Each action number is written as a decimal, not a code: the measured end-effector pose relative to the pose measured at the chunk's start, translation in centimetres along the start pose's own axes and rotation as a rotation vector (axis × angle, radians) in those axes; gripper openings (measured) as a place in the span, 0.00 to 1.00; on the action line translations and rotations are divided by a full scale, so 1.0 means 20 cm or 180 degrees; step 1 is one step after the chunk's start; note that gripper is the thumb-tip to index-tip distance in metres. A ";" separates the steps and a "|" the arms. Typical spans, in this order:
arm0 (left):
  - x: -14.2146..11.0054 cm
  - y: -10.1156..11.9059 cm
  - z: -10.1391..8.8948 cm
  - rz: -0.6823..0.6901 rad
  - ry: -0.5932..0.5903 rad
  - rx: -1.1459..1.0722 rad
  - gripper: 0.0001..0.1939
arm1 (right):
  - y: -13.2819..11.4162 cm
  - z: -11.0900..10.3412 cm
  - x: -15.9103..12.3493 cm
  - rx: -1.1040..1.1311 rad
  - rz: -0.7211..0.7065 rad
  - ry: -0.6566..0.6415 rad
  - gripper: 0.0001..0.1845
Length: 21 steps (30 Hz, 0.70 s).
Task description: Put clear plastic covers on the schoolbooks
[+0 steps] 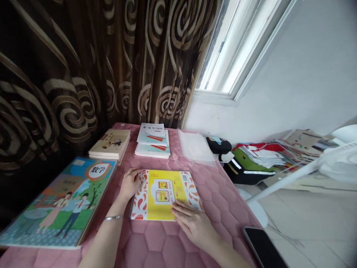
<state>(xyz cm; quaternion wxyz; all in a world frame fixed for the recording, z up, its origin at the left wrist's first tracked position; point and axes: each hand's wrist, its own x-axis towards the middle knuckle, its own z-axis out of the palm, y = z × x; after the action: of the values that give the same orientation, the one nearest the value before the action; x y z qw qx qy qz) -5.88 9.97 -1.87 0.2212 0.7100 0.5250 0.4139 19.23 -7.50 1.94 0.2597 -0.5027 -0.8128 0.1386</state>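
A flat yellow-and-white book [152, 204], with red drop shapes and a barcode on its cover, lies in front of me on the pink padded table cover [156, 242]. My left hand [131, 184] has its fingers bent around the book's upper left edge; a bracelet is on that wrist. Across the lower right of the cover, my right hand [192, 223] lies flat with its fingers stretched out. To the left is a large maths textbook [69, 201] with two drawn figures on a blue and green cover.
Behind are a stack of tan books [110, 143] and a stack of pale blue-and-white books [152, 139]. Clear plastic sheets [196, 147] lie at the back right. A phone [264, 247] rests near the right edge. Beyond stand a bag [248, 163], papers and a white fan [295, 178].
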 end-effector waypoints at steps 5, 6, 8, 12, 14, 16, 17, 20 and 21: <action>0.01 -0.04 0.01 -0.0498 0.0384 -0.1060 0.13 | 0.00 -0.17 0.11 0.0044 0.0248 0.0118 0.18; 0.02 -0.05 0.01 -0.0641 0.0518 -0.1188 0.13 | 0.00 -0.24 0.17 -0.0133 0.0283 0.0152 0.17; 0.01 -0.07 0.02 -0.0795 0.0708 -0.1250 0.13 | 0.00 -0.39 0.33 -0.0779 0.0496 0.0270 0.17; 0.00 -0.04 0.03 -0.0813 0.0731 -0.1222 0.10 | 0.03 -0.63 0.77 -0.1826 0.0477 0.0318 0.15; -0.02 -0.02 0.03 -0.0782 0.0554 -0.1095 0.13 | 0.08 -0.65 0.98 -0.2129 0.0609 0.0432 0.15; -0.03 0.01 0.03 -0.0729 0.0371 -0.0819 0.18 | 0.14 -0.62 1.13 -0.2126 0.0791 0.0492 0.15; -0.03 0.02 0.03 -0.0696 0.0315 -0.0662 0.20 | 0.18 -0.59 1.19 -0.2047 0.0974 0.0497 0.15; -0.04 0.04 0.03 -0.0640 0.0280 -0.0358 0.21 | 0.28 -0.49 1.30 -0.1847 0.1336 0.0496 0.14; -0.04 0.04 0.03 -0.0635 0.0284 -0.0318 0.21 | 0.31 -0.45 1.32 -0.1801 0.1394 0.0503 0.14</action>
<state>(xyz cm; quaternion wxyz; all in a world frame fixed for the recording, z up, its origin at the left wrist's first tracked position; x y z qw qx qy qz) -5.05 9.02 -1.81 0.2728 0.6232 0.5811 0.4467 19.36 18.52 13.96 0.1366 -0.7259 -0.6695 -0.0786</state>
